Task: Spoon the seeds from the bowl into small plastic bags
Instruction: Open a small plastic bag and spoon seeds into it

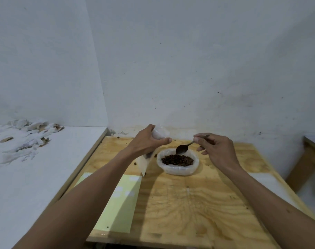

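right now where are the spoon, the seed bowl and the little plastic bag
spoon (182,149): head view, on its dark scoop above the bowl
seed bowl (178,170): head view, on its near white wall
plastic bag (157,134): head view, on the clear film past the left hand's fingers

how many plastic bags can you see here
1: a small clear plastic bag gripped in the left hand, held up left of the bowl of seeds. Others may be hidden behind the hand or arm.

Soft, even, rather dim light fills the scene; the forearms cast broad, faint shadows on the plywood table (189,203). The wide-angle lens bends the edges, focus is slightly soft throughout, and mild glare whitens the green sheet (120,198)
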`<state>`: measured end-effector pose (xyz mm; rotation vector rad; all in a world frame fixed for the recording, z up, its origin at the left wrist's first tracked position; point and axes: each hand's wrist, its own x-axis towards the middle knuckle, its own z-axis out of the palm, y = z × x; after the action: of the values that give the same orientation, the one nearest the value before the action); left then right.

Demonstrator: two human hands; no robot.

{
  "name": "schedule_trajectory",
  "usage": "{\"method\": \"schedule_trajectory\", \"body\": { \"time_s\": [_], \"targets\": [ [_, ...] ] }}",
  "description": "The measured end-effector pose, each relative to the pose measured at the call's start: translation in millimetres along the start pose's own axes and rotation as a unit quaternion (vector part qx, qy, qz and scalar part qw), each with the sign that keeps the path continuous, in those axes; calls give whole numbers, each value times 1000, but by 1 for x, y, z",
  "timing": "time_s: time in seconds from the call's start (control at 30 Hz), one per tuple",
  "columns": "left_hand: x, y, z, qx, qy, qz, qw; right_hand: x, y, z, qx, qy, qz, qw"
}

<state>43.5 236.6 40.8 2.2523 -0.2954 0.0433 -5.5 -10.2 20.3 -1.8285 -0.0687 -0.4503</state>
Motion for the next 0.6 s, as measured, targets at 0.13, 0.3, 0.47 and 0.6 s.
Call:
{"method": "schedule_trajectory", "body": {
  "time_s": [0.13, 0.3, 0.47, 0.6],
  "targets": [
    [1, 6, 4, -8, -1, 2, 1000, -15, 9, 0, -2, -71, -28, 997],
    [1, 12, 5, -19, 12, 0, 1000, -31, 29, -5, -245, -168, -171, 939],
    [3, 18, 3, -98, 23, -28, 994, -30, 34, -12, -339, -203, -265, 879],
    [2, 28, 4, -167, 33, -35, 985, -17, -5, 0, -153, -163, -112, 968]
  ]
}}
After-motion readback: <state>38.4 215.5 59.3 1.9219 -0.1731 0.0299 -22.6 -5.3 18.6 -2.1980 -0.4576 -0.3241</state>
